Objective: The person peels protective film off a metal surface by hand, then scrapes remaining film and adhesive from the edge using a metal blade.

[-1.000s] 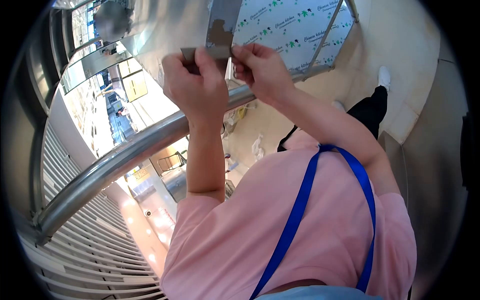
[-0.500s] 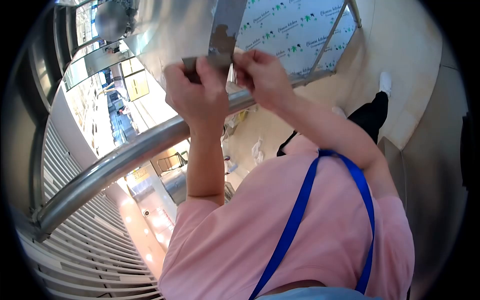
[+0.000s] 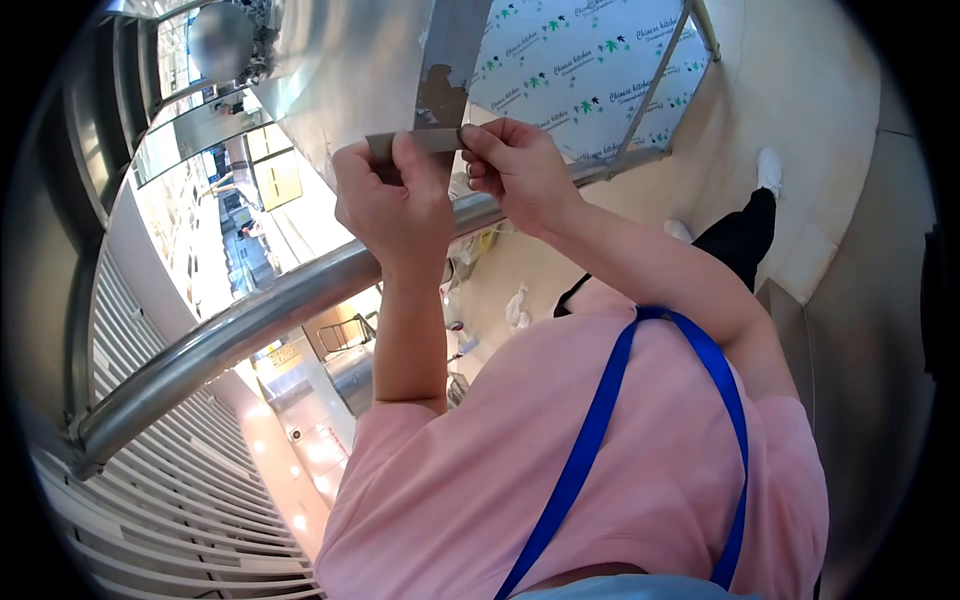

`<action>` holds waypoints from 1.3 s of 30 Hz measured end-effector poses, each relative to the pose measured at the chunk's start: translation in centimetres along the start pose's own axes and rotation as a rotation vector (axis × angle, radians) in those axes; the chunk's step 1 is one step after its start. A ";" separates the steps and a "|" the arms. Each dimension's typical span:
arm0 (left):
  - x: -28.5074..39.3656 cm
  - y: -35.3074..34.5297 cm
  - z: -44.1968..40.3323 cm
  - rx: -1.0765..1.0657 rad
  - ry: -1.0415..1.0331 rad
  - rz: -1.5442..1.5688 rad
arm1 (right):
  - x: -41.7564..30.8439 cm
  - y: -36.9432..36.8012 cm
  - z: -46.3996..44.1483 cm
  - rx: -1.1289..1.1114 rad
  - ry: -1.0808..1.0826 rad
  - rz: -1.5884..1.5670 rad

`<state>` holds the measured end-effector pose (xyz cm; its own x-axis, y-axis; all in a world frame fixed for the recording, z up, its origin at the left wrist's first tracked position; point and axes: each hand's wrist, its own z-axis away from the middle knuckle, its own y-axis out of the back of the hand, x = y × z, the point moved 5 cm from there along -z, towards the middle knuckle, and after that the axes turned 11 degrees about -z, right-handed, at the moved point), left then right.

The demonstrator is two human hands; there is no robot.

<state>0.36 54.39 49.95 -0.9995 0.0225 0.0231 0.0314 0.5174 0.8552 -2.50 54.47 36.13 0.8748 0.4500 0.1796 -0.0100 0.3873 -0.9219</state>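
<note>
Between my two hands a short grey-brown strip point(image 3: 436, 140) is stretched roughly level, in the upper middle of the view. My left hand point(image 3: 397, 200) is closed on its left part, with the thumb pressed on top. The fingertips of my right hand point(image 3: 522, 172) pinch the strip's right end. Just behind the strip stands a metal surface point(image 3: 350, 70) with a grey band point(image 3: 455, 40) down its edge; a dark, ragged patch point(image 3: 441, 95) marks the band.
A round metal rail point(image 3: 240, 312) crosses below my hands. Sheeting with printed leaves point(image 3: 565, 70) lies at the upper right. White slats point(image 3: 170, 480) fill the lower left. My white shoe point(image 3: 769, 172) is on the pale floor point(image 3: 800, 90). A blue lanyard point(image 3: 590, 440) hangs over my pink shirt.
Both hands and the strip have moved slightly down in the view. The strip now shows more of its length between my hands, and both hands keep their hold on it.
</note>
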 end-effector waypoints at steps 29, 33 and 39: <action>0.5 0.2 -0.2 0.049 0.049 -0.004 | -0.4 -0.4 -0.2 -0.010 0.028 0.024; 0.7 0.4 -0.4 0.068 0.012 -0.058 | -1.6 -1.5 -1.1 -0.146 0.137 -0.017; 0.9 0.6 -0.6 0.080 -0.005 -0.064 | -1.1 -1.3 -0.7 -0.078 0.091 -0.003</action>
<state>-0.50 54.15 50.77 -0.9994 -0.0085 -0.0334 -0.0320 0.5843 0.8109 -3.12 52.86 36.87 0.9152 0.3728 0.1534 0.0269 0.3233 -0.9459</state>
